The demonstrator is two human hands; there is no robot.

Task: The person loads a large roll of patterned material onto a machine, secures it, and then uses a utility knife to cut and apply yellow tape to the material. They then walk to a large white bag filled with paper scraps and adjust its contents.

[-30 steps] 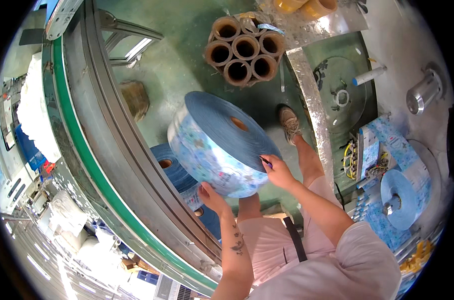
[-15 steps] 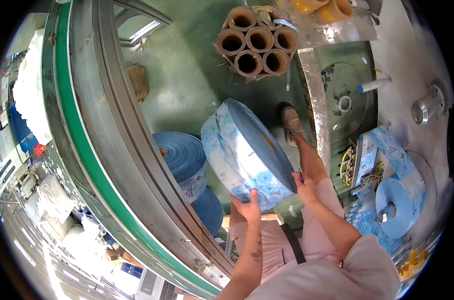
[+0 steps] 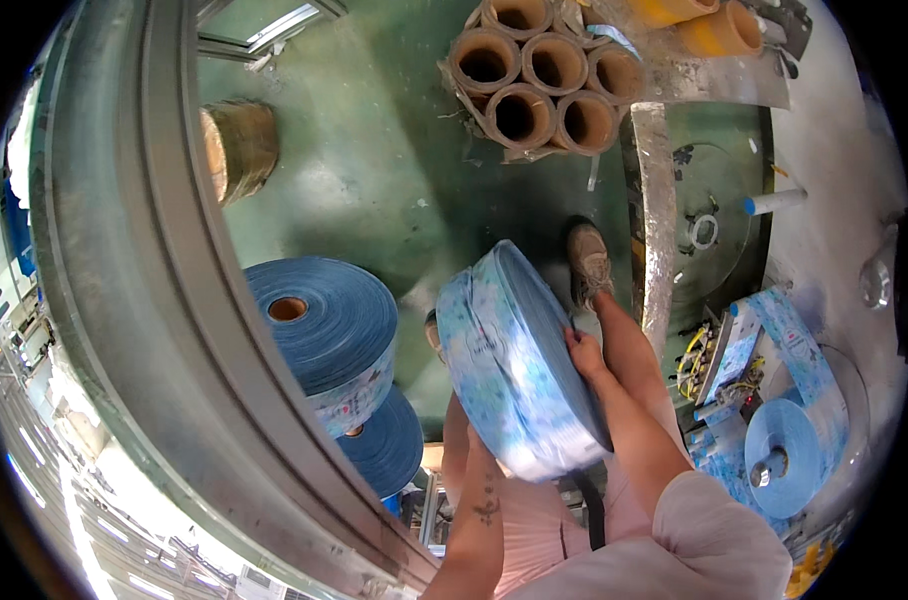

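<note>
One tilted roll (image 3: 514, 365) between hands (image 3: 587, 357): right at flat face, left lower.

L hand (image 3: 477, 447) mostly hidden behind held roll (image 3: 509, 365), fingers out of sight; exact grip of R hand (image 3: 586, 355) too small to make out. Roll's core hidden, print blurry. L shoe (image 3: 433, 335) nearly all behind roll. Lower roll (image 3: 386, 455) partly covered by upper roll (image 3: 344, 300), whose L side is pt-blocked by metal rail (image 3: 189, 230); brown bundle (image 3: 244, 150) also pt-hidden there. Cardboard tubes (image 3: 549, 65) & yellow tubes (image 3: 729, 30) cut off at top edge
</note>
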